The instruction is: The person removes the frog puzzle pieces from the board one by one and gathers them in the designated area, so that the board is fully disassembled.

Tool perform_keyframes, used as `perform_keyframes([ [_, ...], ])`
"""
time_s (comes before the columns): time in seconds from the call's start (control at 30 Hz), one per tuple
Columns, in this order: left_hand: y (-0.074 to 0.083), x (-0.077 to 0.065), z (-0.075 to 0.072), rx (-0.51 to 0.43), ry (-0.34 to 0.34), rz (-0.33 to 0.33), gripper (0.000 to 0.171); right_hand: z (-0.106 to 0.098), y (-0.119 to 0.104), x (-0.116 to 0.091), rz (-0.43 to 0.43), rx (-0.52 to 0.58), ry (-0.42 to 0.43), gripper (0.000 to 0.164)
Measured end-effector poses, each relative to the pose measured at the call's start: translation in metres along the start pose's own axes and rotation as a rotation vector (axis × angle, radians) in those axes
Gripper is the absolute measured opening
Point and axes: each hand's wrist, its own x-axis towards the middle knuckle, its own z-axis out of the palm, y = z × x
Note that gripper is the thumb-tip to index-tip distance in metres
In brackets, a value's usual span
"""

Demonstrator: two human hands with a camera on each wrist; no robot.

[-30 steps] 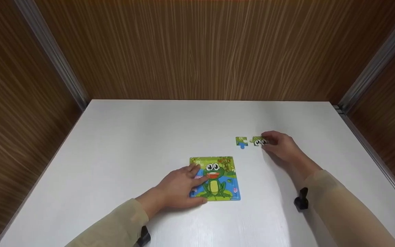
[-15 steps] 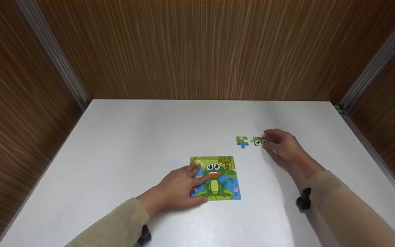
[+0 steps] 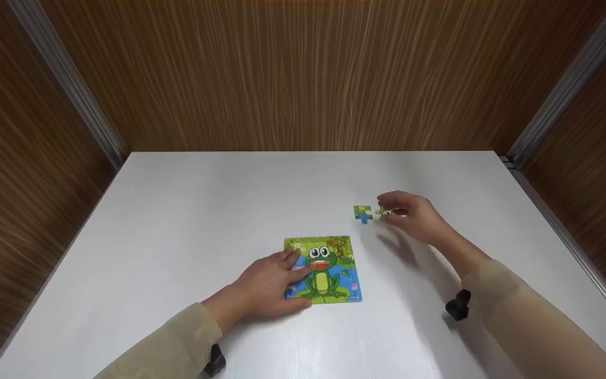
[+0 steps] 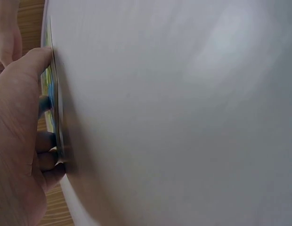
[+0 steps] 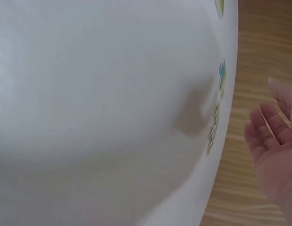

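My left hand (image 3: 263, 287) rests on the left side of a square frog puzzle (image 3: 337, 279), its fingers spread over the picture and the thumb at the near edge. The left wrist view shows that hand (image 4: 16, 127) from low down beside the thin board. My right hand (image 3: 421, 218) hovers above the table with relaxed fingers and nothing held. Beneath it lies a jigsaw piece with the frog's eyes (image 3: 385, 211), partly covered in the head view. A green-and-blue jigsaw piece (image 3: 362, 212) lies just left of that one. Both pieces lie flat in the right wrist view, apart from the hand (image 5: 275, 150).
A white table (image 3: 203, 205) bears everything. Brown wood-grain panels (image 3: 303, 73) rise at the back and both sides, with metal strips (image 3: 66, 79) along the corners. Dark wrist mounts (image 3: 458, 305) sit under both sleeves.
My right hand has let go of the eye piece and lifted off the table. The left hand has stayed on the frog puzzle. The head view has shifted slightly.
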Motion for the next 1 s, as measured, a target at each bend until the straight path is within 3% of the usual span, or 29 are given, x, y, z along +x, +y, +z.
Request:
perform_keyframes([
  [0.3,0.001,-0.001,-0.004,-0.015,-0.016,-0.021,0.079,0.037,-0.029,-0.003,-0.157,-0.029,-0.140,0.038],
  [0.57,0.002,-0.001,-0.004,-0.013,-0.015,-0.007,0.079,0.060,-0.038,-0.005,-0.168,-0.052,-0.232,0.037],
  [1.0,0.001,-0.001,-0.004,-0.027,-0.020,-0.011,0.079,0.080,-0.029,-0.003,-0.170,-0.073,-0.342,0.040],
])
